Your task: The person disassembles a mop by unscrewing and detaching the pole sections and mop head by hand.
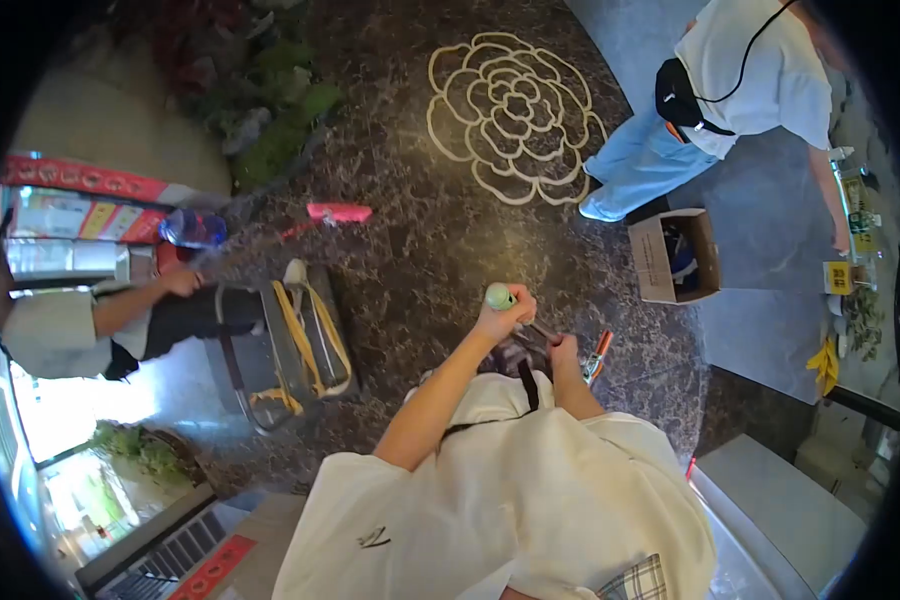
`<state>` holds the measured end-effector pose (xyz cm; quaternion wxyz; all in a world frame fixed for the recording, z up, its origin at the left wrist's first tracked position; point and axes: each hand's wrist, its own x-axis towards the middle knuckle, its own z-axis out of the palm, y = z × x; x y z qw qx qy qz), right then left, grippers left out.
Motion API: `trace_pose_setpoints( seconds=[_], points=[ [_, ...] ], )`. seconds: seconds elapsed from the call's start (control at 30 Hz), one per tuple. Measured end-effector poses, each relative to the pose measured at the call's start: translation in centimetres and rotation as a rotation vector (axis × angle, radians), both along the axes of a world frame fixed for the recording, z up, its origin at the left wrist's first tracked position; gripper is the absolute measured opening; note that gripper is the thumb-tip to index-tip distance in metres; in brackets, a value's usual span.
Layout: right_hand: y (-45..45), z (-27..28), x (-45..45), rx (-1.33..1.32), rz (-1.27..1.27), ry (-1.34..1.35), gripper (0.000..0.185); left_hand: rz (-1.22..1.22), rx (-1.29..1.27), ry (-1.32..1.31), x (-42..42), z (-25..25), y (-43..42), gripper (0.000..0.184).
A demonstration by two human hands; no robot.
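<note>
My left hand (510, 315) is closed around the upper part of a pole-like handle (543, 331) with a pale green rounded end (498, 296). Lower on the same handle, my right hand (564, 352) is wrapped round it close to my body. Where the handle leads is hidden by my hands and shirt, so I cannot tell what tool it belongs to. Just beyond my right hand shows an orange and white object (599, 356); whether it joins the handle I cannot tell.
Ahead, the dark marbled floor bears a cream flower pattern (520, 115). At left, a person (100, 325) stands by a grey cart (315, 340); a pink brush-like object (338, 212) lies nearby. An open cardboard box (652, 262) sits near another person (660, 165) at right.
</note>
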<state>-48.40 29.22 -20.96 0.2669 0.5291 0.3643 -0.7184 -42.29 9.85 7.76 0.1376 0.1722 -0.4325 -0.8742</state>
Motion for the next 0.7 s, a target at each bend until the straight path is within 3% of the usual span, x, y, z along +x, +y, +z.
trace_pose_setpoints(
  seconds=[0.23,0.37,0.53,0.6,0.7],
  points=[
    [-9.0,1.0,-7.3,-0.085,0.057,-0.023,0.021,-0.049,-0.333,-0.057,-7.5,1.9,-5.3,0.03],
    [-12.9,1.5,-9.6,-0.11,0.111,-0.019,0.025,-0.076,-0.391,-0.083,-9.9,-0.5,-9.3,0.023],
    [-16.6,1.1,-11.0,-0.167,0.225,-0.001,0.031,-0.073,-0.469,-0.126,-12.3,0.7,-14.4,0.024],
    [-18.3,1.1,-11.6,-0.211,0.264,0.009,0.033,-0.252,-0.493,-0.119,-12.8,0.8,-17.1,0.021],
    [-22.1,1.6,-12.6,-0.27,0.303,0.026,0.036,-0.332,-0.465,-0.105,-13.9,0.6,-21.3,0.021]
  ],
)
